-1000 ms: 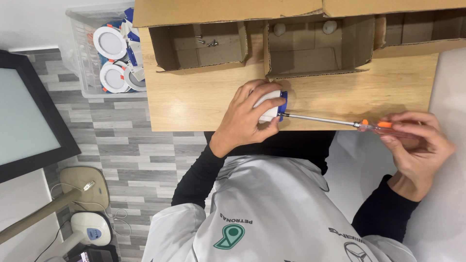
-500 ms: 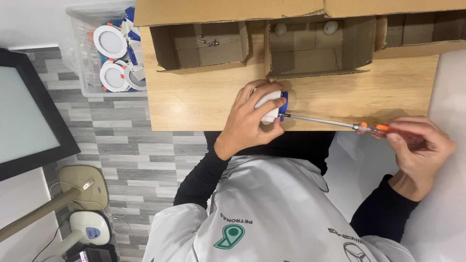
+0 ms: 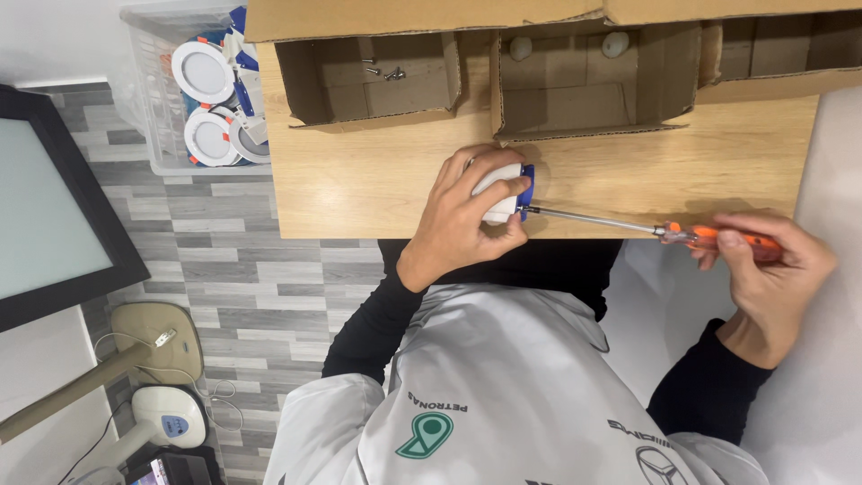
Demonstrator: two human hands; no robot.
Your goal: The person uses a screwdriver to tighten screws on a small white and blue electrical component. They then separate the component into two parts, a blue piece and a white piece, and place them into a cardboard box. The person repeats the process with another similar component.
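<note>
Overhead, looking down on a wooden table (image 3: 359,180) from a head-worn camera. Left hand (image 3: 462,211) wrapped around a small round white fitting with a blue part (image 3: 503,193), fingers closed tight over it, held at the table's near edge, roughly centre of frame. Right hand (image 3: 763,269) at 3 o'clock from the fitting, well apart from it, fingers closed around the orange handle of a long screwdriver (image 3: 628,224). Slim steel shaft running level from 3 o'clock toward 9 o'clock, tip meeting the blue part just beside the left thumb.

At 12 o'clock, open cardboard boxes: one with a few loose screws (image 3: 382,72), another with two small white round pieces (image 3: 566,45). At 10 o'clock, beyond the table's edge, a clear plastic bin (image 3: 153,90) of similar white round fittings. At 9 o'clock, a dark-framed screen (image 3: 54,207); at 7 o'clock, on the grey plank floor, a handheld scanner on a stand (image 3: 166,422).

Likely risks, judged from this layout: tip skipping off the screw head and jabbing the left thumb or palm, given how close fingers sit to the contact point. Long shaft and far-back grip making wobble probable, so a stripped screw head possible. Fitting held at the table's edge with partial support, so a drop to the floor if the left grip loosens. Whether the tip sits fully in a screw: cannot tell, hidden by fingers.
</note>
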